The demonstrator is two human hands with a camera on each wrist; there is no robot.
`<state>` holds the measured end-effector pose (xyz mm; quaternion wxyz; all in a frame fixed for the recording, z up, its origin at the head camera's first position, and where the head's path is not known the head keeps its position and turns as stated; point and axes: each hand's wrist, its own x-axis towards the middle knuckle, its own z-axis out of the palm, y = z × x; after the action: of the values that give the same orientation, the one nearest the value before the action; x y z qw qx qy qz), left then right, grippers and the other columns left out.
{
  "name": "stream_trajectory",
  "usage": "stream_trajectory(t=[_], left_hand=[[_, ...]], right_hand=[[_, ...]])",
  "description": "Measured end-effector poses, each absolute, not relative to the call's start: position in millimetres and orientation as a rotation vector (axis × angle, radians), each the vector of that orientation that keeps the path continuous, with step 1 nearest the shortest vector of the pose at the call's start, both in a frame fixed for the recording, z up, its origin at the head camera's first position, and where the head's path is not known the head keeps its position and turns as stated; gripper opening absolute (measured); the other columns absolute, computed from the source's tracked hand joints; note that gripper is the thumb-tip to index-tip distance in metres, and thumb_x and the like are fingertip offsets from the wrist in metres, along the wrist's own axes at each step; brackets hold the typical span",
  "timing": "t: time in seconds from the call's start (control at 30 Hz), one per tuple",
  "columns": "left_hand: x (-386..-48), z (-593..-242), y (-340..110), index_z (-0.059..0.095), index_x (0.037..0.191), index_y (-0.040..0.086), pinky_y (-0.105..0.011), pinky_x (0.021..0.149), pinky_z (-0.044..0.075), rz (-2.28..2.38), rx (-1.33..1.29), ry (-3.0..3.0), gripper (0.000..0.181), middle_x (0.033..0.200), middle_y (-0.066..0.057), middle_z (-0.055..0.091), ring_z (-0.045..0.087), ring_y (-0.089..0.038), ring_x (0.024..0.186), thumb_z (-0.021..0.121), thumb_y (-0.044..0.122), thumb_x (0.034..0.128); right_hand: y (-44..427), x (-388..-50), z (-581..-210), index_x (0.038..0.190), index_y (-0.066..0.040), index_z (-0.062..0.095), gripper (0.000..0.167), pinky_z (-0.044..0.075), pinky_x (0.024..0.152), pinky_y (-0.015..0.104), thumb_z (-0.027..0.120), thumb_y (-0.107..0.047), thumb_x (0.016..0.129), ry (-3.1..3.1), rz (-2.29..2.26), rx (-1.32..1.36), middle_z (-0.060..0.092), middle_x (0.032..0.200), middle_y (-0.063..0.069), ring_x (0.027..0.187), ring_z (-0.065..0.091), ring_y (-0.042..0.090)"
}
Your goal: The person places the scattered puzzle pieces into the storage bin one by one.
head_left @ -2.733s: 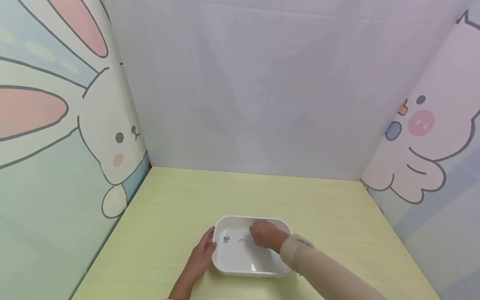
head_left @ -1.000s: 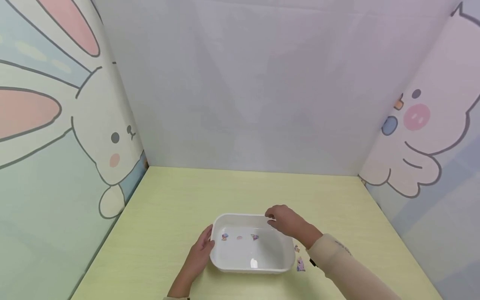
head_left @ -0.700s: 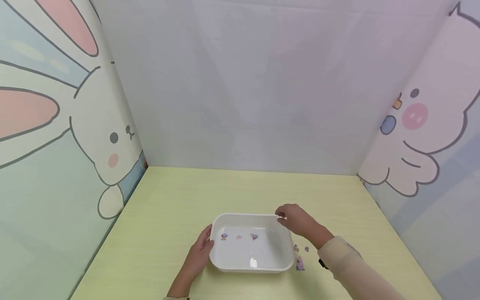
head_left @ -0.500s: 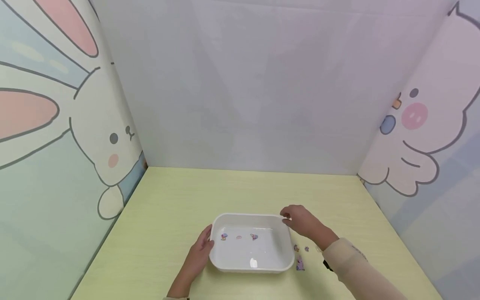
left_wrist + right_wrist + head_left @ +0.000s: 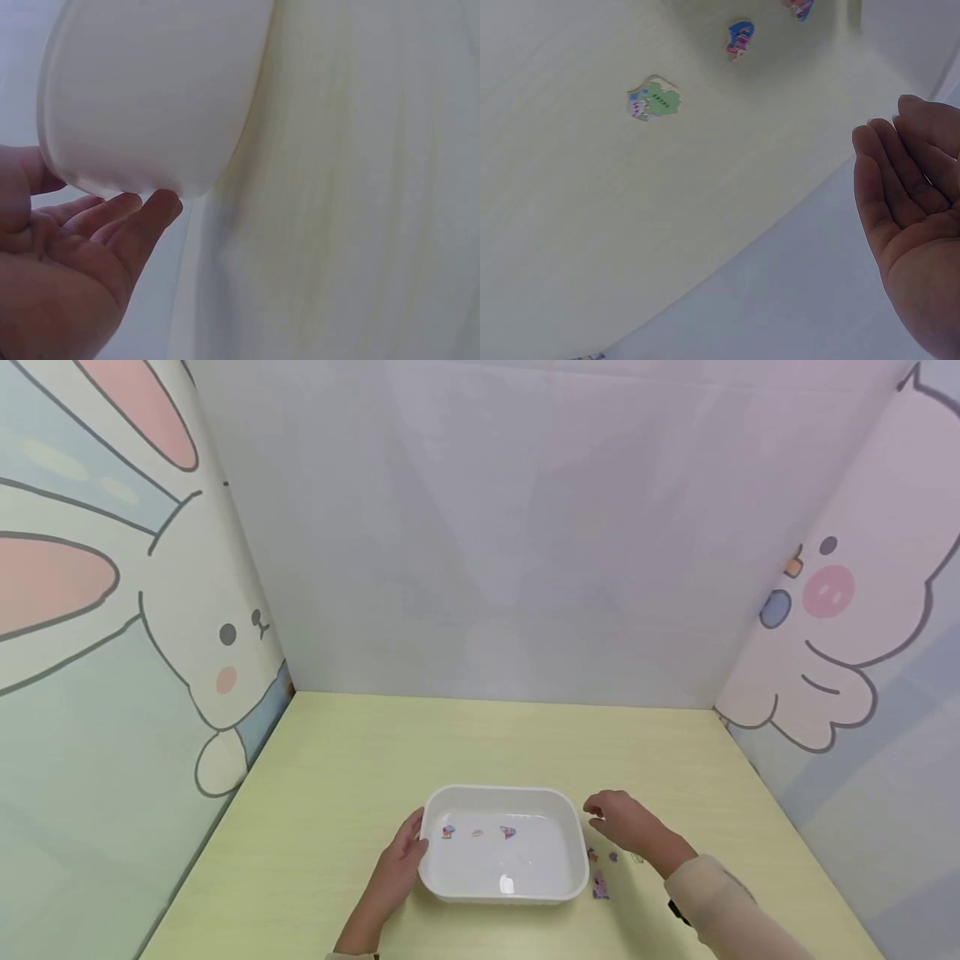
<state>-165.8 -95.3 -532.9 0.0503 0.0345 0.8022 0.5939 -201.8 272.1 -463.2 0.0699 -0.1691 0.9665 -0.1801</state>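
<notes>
A white plastic basin (image 5: 502,875) stands on the table. My left hand (image 5: 397,870) grips its left wall; in the left wrist view the thumb is at the rim and the fingers (image 5: 154,217) press the outside. Three small flat sticker-like cutouts lie in the basin: a multicoloured one (image 5: 447,832), a pale one (image 5: 477,833) and a purplish one (image 5: 507,832). My right hand (image 5: 626,820) hovers just right of the basin, fingers loosely bent, holding nothing. Below it in the right wrist view are a green-and-white cutout (image 5: 660,99) and a blue-and-pink cutout (image 5: 739,39).
Right of the basin lie several more cutouts on the pale yellow table (image 5: 360,752), among them a purple one (image 5: 601,886) close to the basin wall. A grey-white back wall (image 5: 480,568) and cartoon-printed side walls enclose the table.
My right hand has come up out of the basin and moved right, past its right rim. The purplish cutout and those on the table came into view. My left hand stays on the basin.
</notes>
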Motion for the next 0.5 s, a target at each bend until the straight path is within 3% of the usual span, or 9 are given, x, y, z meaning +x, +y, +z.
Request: stream_trajectory(t=[0.5], left_hand=[[-165.5, -532.2, -95.8, 0.033, 0.151, 0.004, -0.054, 0.108, 0.031, 1.805, 0.105, 2.433, 0.051, 0.149, -0.018, 0.039, 0.04, -0.041, 0.132, 0.045, 0.012, 0.1023]], right_hand=[[278.1, -190.6, -486.9, 0.089, -0.002, 0.067, 0.012, 0.052, 0.065, 0.038, 0.072, 0.005, 0.081, 2.833, -0.477, -0.588, 0.058, 0.08, -0.002, 0.074, 0.056, 0.018]])
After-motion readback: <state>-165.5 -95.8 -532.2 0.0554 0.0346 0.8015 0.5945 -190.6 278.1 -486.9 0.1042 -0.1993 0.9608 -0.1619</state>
